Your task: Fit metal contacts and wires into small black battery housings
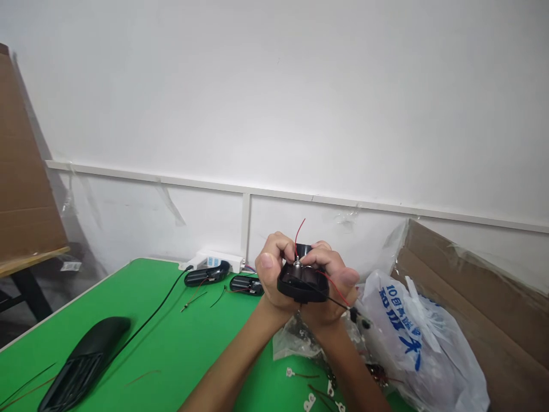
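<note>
Where left hand and right hand meet, a black plastic casing is gripped

While both hands curl round its opposite sides, fingers bent inward, the casing is held up above the green tabletop, in line with its far edge. Fingertips press close to a small silvery part inside it, where a thin red wire rises; another red wire trails off to the right. Near the far edge, a slim black battery-like casing and a similar black unit lie beside a white power strip. Towards the left edge rests a long, curved black plastic shell. On the right stands a white plastic bag with blue print.
</note>
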Demonstrator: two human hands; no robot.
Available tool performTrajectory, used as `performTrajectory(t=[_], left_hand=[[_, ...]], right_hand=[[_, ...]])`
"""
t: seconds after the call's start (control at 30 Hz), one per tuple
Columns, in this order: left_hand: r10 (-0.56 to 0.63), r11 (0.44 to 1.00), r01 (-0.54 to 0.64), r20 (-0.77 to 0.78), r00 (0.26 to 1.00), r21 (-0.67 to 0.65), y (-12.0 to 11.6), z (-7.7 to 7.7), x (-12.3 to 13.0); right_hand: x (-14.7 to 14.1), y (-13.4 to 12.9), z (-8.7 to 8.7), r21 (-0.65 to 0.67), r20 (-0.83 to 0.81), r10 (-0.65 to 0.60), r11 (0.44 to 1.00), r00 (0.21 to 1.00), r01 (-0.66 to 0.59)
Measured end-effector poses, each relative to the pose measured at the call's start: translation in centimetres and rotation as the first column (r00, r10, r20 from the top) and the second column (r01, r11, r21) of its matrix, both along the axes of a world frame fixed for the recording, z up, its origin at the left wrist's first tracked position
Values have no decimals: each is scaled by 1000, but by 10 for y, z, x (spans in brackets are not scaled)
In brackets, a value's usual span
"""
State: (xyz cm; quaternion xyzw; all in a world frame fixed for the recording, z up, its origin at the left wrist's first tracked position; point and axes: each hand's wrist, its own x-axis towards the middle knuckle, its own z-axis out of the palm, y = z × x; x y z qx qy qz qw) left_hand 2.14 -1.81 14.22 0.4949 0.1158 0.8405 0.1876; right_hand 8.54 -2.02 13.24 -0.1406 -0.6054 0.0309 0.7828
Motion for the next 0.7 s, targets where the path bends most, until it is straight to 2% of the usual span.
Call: performTrajectory(t=[0.1, 0.23, 0.5, 0.63, 0.7], left_hand=[[31, 999, -33, 104, 994, 19, 0, 2, 4], [68, 998, -69, 168, 983, -2, -7, 7, 10], [74, 997, -67, 163, 984, -49, -17, 14, 12], [112, 991, -101, 138, 984, -84, -19, 15, 13], [91, 995, -84, 132, 987, -54, -19, 15, 14]], right_hand=[[1, 0, 0, -16, 16, 59, 998, 998, -59], [1, -3, 3, -53, 6, 68, 996, 998, -68], [2, -9, 7, -78, -2, 68, 995, 998, -68], [3, -8, 8, -58, -6, 113, 992, 994, -114], [3, -8, 9, -30, -16, 139, 990, 990, -140]])
